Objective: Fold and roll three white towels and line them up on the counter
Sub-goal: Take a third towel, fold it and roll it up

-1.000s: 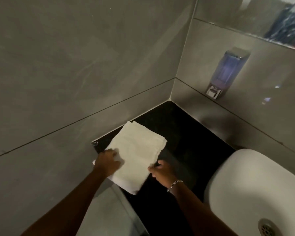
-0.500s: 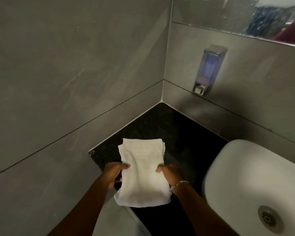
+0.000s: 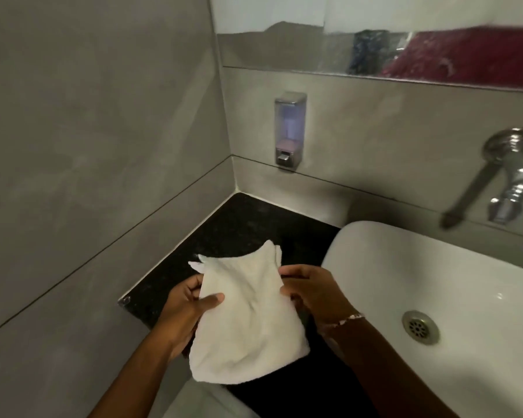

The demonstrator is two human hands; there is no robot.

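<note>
- Over the front part of the black counter, between the grey wall and the white sink, a person is holding one folded white towel with both hands.
- The left hand is gripping the left edge of the towel, with the thumb lying on top and the other fingers underneath.
- The right hand is closing on the right edge near the far end; a thin bracelet is sitting on this wrist.
- The towel is hanging a little slack between the hands, and its near end is drooping past the front edge of the counter. I cannot tell if any part is touching the counter.
- I think both edges are being held so that the layers are staying together and the narrow strip is keeping its shape for rolling.
- The far corner of the counter is bare, so in my judgement the rolls will be lined up there. No finished roll is showing, and the other two towels are not in view.
- On the back wall a soap dispenser is hanging, and a chrome tap is reaching over the sink.
- No brand, label or writing is readable anywhere.
</note>
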